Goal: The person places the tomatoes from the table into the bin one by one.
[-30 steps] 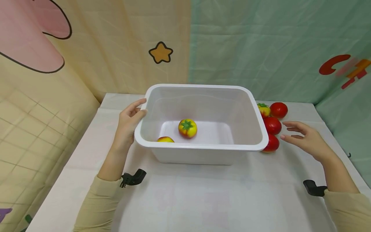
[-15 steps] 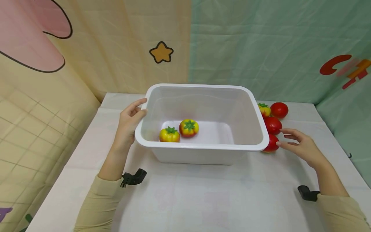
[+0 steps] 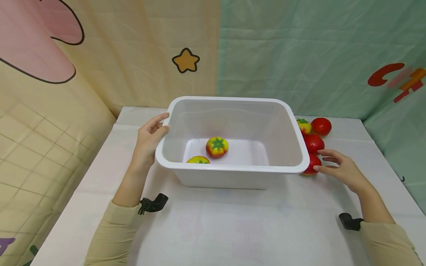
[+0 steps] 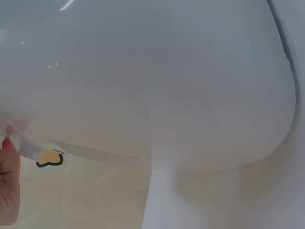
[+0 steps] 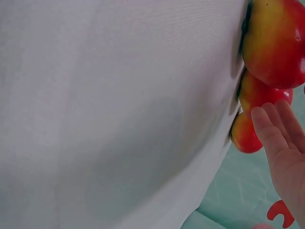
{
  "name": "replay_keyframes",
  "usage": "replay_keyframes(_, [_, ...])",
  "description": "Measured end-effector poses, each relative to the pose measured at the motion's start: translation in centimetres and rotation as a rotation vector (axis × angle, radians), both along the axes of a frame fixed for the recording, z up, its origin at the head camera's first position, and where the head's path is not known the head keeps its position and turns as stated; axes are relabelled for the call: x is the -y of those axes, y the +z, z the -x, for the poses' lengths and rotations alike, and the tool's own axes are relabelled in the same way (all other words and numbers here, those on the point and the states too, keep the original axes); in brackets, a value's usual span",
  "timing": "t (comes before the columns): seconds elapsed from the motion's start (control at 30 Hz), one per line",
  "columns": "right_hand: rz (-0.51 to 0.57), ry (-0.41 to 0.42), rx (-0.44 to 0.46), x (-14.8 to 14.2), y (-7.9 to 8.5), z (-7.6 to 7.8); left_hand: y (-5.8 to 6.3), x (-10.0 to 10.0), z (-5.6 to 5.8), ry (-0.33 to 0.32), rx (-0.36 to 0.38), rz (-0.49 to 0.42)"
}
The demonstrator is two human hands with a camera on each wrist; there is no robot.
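Observation:
My left hand (image 3: 149,138) holds the left rim of a white plastic tub (image 3: 229,177), thumb on the edge; in the left wrist view part of this hand (image 4: 8,183) shows beside the tub wall (image 4: 190,86). Inside lie a yellow-red toy tomato (image 3: 217,147) with a green leafy top and a second yellow tomato (image 3: 198,160), mostly hidden by the front rim. My right hand (image 3: 344,170) is at the nearest red tomato (image 3: 312,165), fingers extended and thumb by its side. In the right wrist view the right hand (image 5: 286,157) has straight fingers close to the tomatoes (image 5: 274,40).
Right of the tub stand another red tomato (image 3: 313,143), one farther back (image 3: 321,126), and a yellow one (image 3: 304,126) partly behind the rim. A white cloth covers the table (image 3: 226,229). Printed curtains (image 3: 299,55) hang behind it.
My right hand has moved left to the nearest red tomato. In the tub, the front yellow tomato rolled into fuller view, then mostly behind the rim, slightly farther right. My left hand stays put.

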State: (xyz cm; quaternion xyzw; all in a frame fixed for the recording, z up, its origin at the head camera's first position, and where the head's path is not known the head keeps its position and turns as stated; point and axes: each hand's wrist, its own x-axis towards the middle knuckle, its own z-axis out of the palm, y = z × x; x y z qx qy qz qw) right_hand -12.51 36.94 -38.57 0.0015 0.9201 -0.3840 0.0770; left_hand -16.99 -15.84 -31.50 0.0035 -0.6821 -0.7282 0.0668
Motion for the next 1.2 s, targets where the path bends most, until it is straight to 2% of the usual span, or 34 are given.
replay_keyframes(0.63, [0.024,0.005,0.016,0.7,-0.24,0.29,0.35,0.5,0.45,-0.021,0.023,0.185])
replay_keyframes(0.83, [0.043,0.027,0.02,0.89,-0.42,0.26,0.4,0.61,0.5,-0.027,0.028,0.191])
replay_keyframes(1.07, [0.067,0.052,0.036,1.02,-0.57,0.36,0.44,0.67,0.7,-0.044,0.035,0.139])
replay_keyframes(1.2, [0.061,0.058,0.044,0.99,-0.68,0.42,0.37,0.66,0.77,-0.04,0.035,0.139])
